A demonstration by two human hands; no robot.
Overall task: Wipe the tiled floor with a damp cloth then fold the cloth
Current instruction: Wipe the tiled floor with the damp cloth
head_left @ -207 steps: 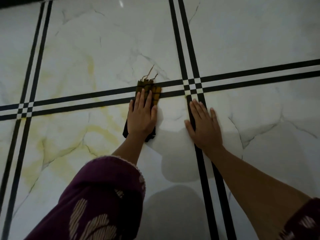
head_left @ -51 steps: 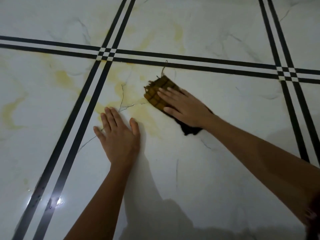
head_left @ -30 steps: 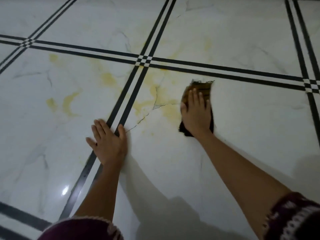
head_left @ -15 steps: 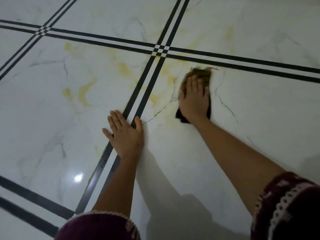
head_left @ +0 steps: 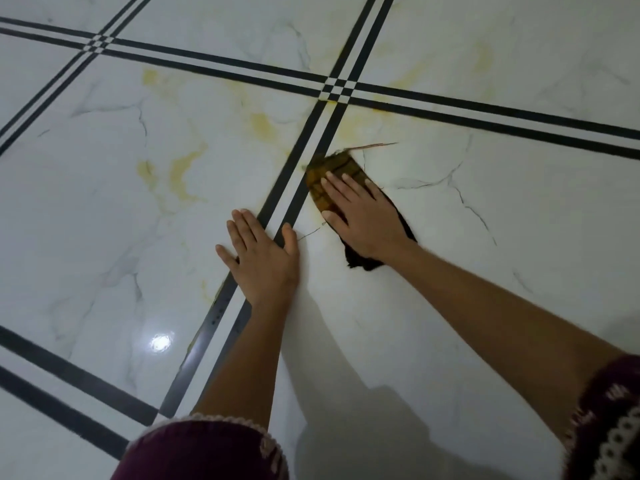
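- Spreading wide across the whole view, the tiled floor (head_left: 104, 209) is glossy pale marble-look tile crossed by paired black border lines, with yellowish patches on it; that sheen suggests a slick surface, so anything damp on it should glide easily under light pressure
- Bracing the body, the left hand (head_left: 261, 256) lies flat and spread, palm down, across one pair of black lines, empty and apart from the cloth
- Pressing palm down, the right hand (head_left: 363, 220) covers the middle of the cloth, fingers straight and close together, pinning it to the tile rather than pinching it
- Lying on the tile just right of those black lines, the cloth (head_left: 330, 168) shows a yellow-brown checked end beyond the fingertips and a dark end (head_left: 362, 261) behind the wrist; its long axis runs diagonally, from the near dark end by the forearm up and leftward to the far checked end
- Judging by the limp, flattened outline, the cloth is soft, thin and light, slightly clingy if damp; it will not hold a shape, so for folding it seems best taken by the corners of one short end and laid over along that long axis
- Trailing from the far end, a loose thread (head_left: 375, 145) points rightward; frayed edges could snag, so hold further in
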